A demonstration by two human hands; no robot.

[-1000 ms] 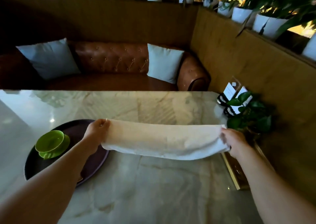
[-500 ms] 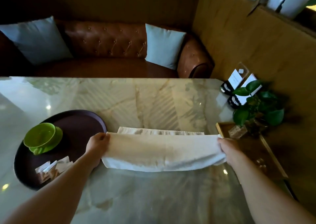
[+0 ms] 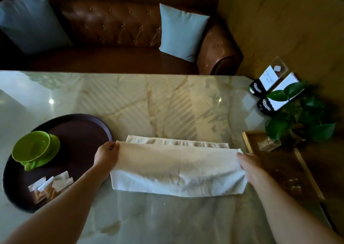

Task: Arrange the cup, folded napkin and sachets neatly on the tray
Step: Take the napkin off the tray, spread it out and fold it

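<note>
Both forearms reach out over the marble table (image 3: 167, 102), spread wide, each hand at one end of the napkin (image 3: 176, 169). The left hand (image 3: 106, 155) is curled, thumb and fingers pinching the napkin's upper left corner just beside the rim of the tray (image 3: 89, 130). The right hand (image 3: 250, 164) holds the opposite end, fingers closed around the cloth's edge, though its fingertips are tucked behind the fabric and I cannot tell exactly how they lie. The napkin is a long pale band folded over itself, with a lower layer showing as a strip along its far side; its near part rests on the table. On the tray, well to the left, the green cup (image 3: 31, 147) stands on its saucer, and the sachets (image 3: 49, 185) lie in a loose heap at the near side, partly behind the left forearm. To the right sit a wooden tray (image 3: 290, 171) and a leafy plant (image 3: 297, 121). Compared with half a second ago the hands have barely shifted and the napkin lies a little flatter; a second ago it was held up in the air.
</note>
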